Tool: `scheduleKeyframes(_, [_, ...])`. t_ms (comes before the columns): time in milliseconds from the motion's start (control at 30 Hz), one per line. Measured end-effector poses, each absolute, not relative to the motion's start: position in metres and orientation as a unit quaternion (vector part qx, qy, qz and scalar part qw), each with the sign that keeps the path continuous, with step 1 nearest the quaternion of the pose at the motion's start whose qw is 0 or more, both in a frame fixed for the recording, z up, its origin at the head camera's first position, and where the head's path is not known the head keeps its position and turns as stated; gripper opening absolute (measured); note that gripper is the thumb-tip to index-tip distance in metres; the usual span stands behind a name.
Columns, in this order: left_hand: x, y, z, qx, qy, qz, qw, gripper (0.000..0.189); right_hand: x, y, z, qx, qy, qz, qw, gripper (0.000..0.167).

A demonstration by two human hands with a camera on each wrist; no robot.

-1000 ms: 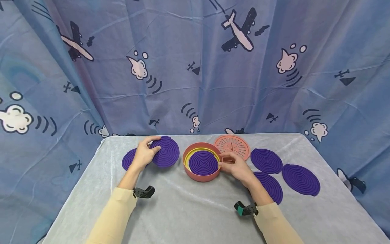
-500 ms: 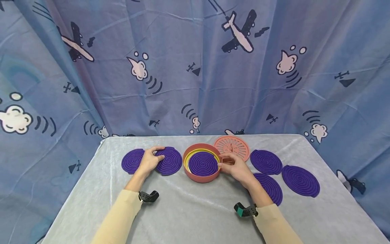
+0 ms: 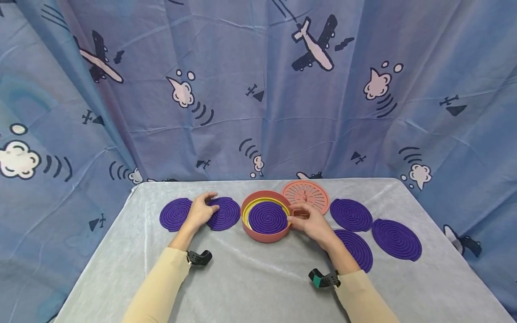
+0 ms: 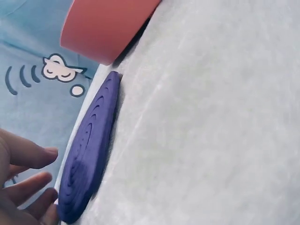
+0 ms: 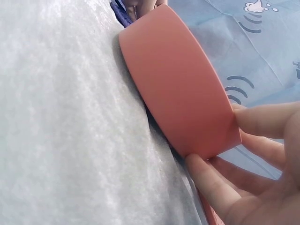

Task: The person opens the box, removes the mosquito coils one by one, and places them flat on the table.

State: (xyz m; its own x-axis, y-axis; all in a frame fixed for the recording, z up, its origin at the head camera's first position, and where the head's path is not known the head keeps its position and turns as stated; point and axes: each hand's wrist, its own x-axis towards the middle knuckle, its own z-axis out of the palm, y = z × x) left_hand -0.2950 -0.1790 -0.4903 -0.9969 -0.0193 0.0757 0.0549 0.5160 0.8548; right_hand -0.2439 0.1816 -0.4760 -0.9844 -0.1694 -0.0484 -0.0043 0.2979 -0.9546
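My left hand (image 3: 200, 211) hovers with fingers loosely spread at the left edge of a purple mosquito coil (image 3: 224, 214), which lies flat on the table. In the left wrist view the thumb stands apart from that coil (image 4: 89, 154); whether a fingertip touches it I cannot tell. With my right hand (image 3: 313, 222) I hold the right side of a round salmon-coloured mosquito coil holder (image 3: 264, 237), thumb and fingers on its rim and wall. Inside it, within a yellow ring (image 3: 247, 213), sits another purple coil (image 3: 268, 218). The holder's wall (image 5: 178, 79) fills the right wrist view.
A slotted salmon lid (image 3: 311, 190) lies behind the holder, to its right. One more coil (image 3: 174, 214) is at the far left. Several coils, including one at the far right (image 3: 396, 239), lie on the right side. A patterned curtain (image 3: 226, 89) hangs behind the table (image 3: 250, 282).
My left hand has lowered the purple coil onto the table beside the holder and let go of it, uncovering the far-left coil. My right hand has stayed on the holder.
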Motion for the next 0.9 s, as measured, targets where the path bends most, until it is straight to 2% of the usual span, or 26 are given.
scheduleKeyframes(267, [-0.291, -0.182, -0.479, -0.012, -0.874, -0.484, 0.03, 0.047, -0.243, 0.182, -0.475, -0.056, 0.802, -0.59, 0.07, 0.044])
scheduleKeyframes(467, [-0.288, -0.179, -0.468, -0.041, -0.872, -0.485, 0.057, 0.042, -0.244, 0.183, -0.476, -0.06, 0.803, -0.589, 0.069, 0.045])
scheduleKeyframes(900, [-0.275, -0.151, -0.442, -0.102, -0.863, -0.49, 0.06, 0.04, -0.244, 0.182, -0.476, -0.053, 0.807, -0.584, 0.067, 0.044])
